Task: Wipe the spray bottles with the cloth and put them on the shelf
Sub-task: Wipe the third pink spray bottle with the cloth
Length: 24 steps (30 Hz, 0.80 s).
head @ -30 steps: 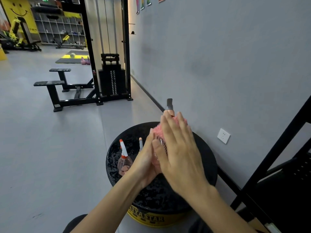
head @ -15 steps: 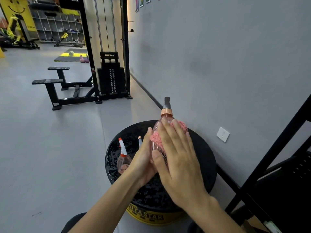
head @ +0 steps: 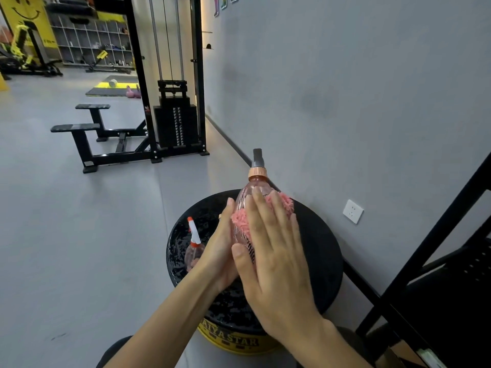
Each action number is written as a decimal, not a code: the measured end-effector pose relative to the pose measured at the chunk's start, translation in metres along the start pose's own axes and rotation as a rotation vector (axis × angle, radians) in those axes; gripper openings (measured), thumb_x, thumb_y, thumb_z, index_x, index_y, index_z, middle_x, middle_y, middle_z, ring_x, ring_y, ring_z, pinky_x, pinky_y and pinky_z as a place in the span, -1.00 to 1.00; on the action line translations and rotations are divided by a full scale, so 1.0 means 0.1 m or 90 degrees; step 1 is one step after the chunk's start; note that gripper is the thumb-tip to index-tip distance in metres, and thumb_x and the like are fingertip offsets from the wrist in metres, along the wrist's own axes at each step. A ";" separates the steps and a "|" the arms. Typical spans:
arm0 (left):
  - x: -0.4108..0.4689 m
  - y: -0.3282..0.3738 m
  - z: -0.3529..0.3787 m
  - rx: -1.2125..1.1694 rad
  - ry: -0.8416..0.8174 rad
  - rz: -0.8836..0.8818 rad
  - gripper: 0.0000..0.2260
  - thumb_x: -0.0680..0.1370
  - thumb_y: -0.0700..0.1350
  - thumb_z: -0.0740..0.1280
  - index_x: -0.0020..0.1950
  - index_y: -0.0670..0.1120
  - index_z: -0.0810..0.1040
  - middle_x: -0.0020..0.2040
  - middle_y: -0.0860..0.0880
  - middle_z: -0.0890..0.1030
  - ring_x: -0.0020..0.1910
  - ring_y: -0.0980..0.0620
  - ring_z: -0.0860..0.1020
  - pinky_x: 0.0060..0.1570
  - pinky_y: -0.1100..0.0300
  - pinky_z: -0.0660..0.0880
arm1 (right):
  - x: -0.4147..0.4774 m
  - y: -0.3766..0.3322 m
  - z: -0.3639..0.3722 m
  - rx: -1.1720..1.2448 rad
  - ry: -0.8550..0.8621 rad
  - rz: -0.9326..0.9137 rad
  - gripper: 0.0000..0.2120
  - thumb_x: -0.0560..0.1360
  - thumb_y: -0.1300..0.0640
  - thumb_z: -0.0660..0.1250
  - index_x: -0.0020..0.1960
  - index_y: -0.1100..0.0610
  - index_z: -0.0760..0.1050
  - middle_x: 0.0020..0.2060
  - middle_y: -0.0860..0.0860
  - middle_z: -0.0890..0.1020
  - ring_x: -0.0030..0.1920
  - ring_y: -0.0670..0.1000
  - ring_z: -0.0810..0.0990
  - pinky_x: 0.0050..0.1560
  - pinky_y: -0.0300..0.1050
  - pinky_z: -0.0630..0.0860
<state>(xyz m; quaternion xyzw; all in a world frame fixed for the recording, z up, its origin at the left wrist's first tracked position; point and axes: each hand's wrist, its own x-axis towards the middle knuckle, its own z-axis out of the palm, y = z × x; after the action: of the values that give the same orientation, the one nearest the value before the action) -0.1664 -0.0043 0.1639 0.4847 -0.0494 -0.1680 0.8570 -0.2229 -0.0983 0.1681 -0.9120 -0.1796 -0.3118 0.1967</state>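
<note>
A clear pink spray bottle [head: 255, 185] with a grey nozzle stands upright over the black round top [head: 318, 251]. My left hand [head: 220, 253] holds its left side. My right hand [head: 273, 261] lies flat with straight fingers, pressing a fluffy pink cloth [head: 286, 202] against the bottle's front and right side. The bottle's lower body is hidden behind both hands. A second, smaller pink bottle [head: 194, 248] with a white and orange nozzle stands on the left of the black top. The black shelf frame [head: 441, 229] rises at the right.
The black top sits on a yellow-banded drum close to the grey wall, which has a white socket [head: 352, 211]. A black cable machine [head: 175, 123] and benches stand farther back on the grey floor. Open floor lies to the left.
My right hand and the cloth have slid down the bottle, so the neck and upper body now show. The left hand has kept its hold.
</note>
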 end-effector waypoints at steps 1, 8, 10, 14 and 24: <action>0.00 -0.02 0.00 0.001 0.000 0.002 -0.52 0.65 0.19 -0.01 0.24 -0.05 0.57 0.09 -0.05 0.70 0.07 0.08 0.66 -0.09 0.27 0.59 | 0.04 0.01 0.00 0.016 0.000 0.009 -0.45 0.64 -0.06 -0.07 0.58 0.09 -0.02 0.58 -0.03 0.00 0.57 -0.05 -0.14 0.52 0.07 -0.08; -0.03 -0.13 0.03 0.000 -0.029 -0.013 -0.50 0.59 0.27 0.04 0.09 0.02 0.68 0.02 -0.13 0.71 -0.09 -0.05 0.69 -0.25 0.00 0.62 | 0.52 0.26 -0.12 0.150 -0.050 0.098 -0.35 0.56 -0.26 -0.24 0.58 -0.03 -0.04 0.56 -0.19 -0.02 0.52 -0.24 -0.24 0.56 -0.07 -0.16; 0.00 -0.11 0.01 -0.010 -0.014 0.003 -0.50 0.60 0.26 0.03 0.09 0.02 0.68 0.01 -0.11 0.71 -0.07 -0.04 0.69 -0.26 0.04 0.62 | 0.44 0.20 -0.12 0.125 -0.048 0.067 -0.41 0.60 -0.20 -0.21 0.59 -0.02 -0.07 0.57 -0.18 -0.05 0.53 -0.22 -0.25 0.56 -0.05 -0.17; 0.03 -0.04 -0.02 -0.059 0.006 0.014 -0.48 0.63 0.22 -0.01 0.18 -0.03 0.63 0.16 -0.11 0.67 0.13 -0.02 0.64 -0.05 0.18 0.62 | 0.09 0.05 -0.07 0.087 -0.034 0.016 -0.45 0.65 -0.10 -0.12 0.59 0.01 -0.15 0.57 -0.14 -0.13 0.55 -0.12 -0.23 0.54 0.00 -0.17; 0.04 -0.11 -0.01 -0.009 -0.027 0.016 -0.50 0.61 0.23 0.02 0.23 -0.06 0.57 -0.14 -0.11 0.71 -0.24 -0.03 0.69 -0.34 0.01 0.63 | 0.56 0.31 -0.09 0.229 -0.040 0.124 -0.31 0.53 -0.29 -0.20 0.57 -0.01 0.05 0.56 -0.18 0.06 0.53 -0.26 -0.16 0.56 -0.05 -0.02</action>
<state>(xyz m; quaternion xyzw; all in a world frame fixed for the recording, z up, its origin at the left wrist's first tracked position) -0.1655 -0.0102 0.1541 0.4741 -0.0725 -0.1682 0.8612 -0.1716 -0.1179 0.2024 -0.8846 -0.1496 -0.2254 0.3798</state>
